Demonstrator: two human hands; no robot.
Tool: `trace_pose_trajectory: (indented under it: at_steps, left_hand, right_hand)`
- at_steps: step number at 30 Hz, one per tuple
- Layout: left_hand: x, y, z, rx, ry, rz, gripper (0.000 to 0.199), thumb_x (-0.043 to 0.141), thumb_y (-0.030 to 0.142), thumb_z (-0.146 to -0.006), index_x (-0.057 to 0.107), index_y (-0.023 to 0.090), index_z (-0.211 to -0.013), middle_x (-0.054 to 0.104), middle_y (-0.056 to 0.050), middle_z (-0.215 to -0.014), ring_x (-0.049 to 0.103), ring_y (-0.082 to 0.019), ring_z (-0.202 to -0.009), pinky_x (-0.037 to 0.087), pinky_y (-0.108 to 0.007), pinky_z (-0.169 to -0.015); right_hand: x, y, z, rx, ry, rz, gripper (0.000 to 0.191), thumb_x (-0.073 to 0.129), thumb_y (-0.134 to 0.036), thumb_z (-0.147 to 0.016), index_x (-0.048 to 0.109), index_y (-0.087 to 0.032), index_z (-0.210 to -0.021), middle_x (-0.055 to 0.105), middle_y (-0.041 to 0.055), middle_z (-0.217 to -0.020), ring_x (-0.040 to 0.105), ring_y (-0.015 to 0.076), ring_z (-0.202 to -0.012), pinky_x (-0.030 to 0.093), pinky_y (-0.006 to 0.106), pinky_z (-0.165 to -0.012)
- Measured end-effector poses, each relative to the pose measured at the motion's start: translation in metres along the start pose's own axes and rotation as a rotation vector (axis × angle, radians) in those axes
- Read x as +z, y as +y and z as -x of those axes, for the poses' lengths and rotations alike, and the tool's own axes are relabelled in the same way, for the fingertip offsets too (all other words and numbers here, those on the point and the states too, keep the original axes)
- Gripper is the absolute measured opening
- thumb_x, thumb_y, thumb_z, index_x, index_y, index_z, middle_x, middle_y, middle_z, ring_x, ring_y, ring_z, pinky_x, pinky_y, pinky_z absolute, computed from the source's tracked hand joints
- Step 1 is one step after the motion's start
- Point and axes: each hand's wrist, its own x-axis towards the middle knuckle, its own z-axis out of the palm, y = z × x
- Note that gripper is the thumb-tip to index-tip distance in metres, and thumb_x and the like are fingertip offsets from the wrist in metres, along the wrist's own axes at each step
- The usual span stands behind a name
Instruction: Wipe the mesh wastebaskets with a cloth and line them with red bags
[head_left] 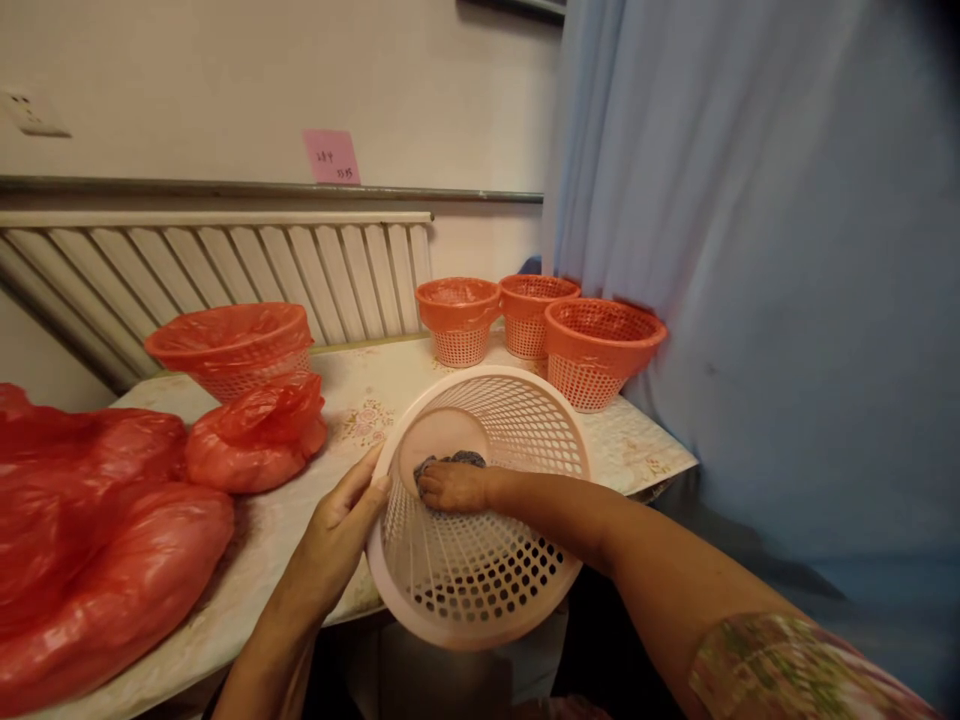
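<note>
A pale pink perforated plastic basket (525, 410) is tilted with its mouth toward me at the table's front edge. My left hand (349, 515) grips its rim on the left side, the thumb over the edge and the other fingers partly hidden. Inside the basket, my right hand (454, 487) is closed on a crumpled dark grey cloth (469, 458), pressed against the inner wall near the bottom. Part of the cloth is hidden under the fingers.
Red-lined baskets (457, 320) stand at the back right of the table (367, 420), and another red-lined basket (229, 345) at the back left. Filled red plastic bags (112, 560) lie on the left. A blue curtain (772, 300) hangs on the right; a radiator (247, 260) lines the wall.
</note>
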Motion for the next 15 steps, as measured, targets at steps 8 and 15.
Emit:
trace_pose_trajectory:
  at_steps: [8,15]
  left_hand:
    - [-0.0003,0.0023,0.0016,0.018,0.008,-0.035,0.056,0.053,0.045,-0.09,0.046,0.024,-0.141,0.044,-0.002,-0.15,0.031,-0.024,-0.143,0.021,-0.039,-0.12]
    - [0.0007,0.0001,0.0019,0.01,0.01,-0.056,0.057,0.053,0.047,-0.09,0.046,0.022,-0.141,0.043,-0.003,-0.15,0.031,-0.024,-0.143,0.016,-0.04,-0.121]
  right_hand:
    - [0.0006,-0.0036,0.0028,0.175,-0.04,0.076,0.019,0.043,-0.023,-0.095,0.061,-0.016,-0.098,0.058,0.0122,-0.105,0.052,0.0256,-0.095,0.046,0.042,-0.076]
    - [-0.0026,-0.0036,0.0028,0.234,-0.06,0.077,0.018,0.044,-0.025,-0.095,0.061,-0.021,-0.099,0.058,0.0082,-0.105,0.052,0.0219,-0.088,0.047,0.036,-0.071]
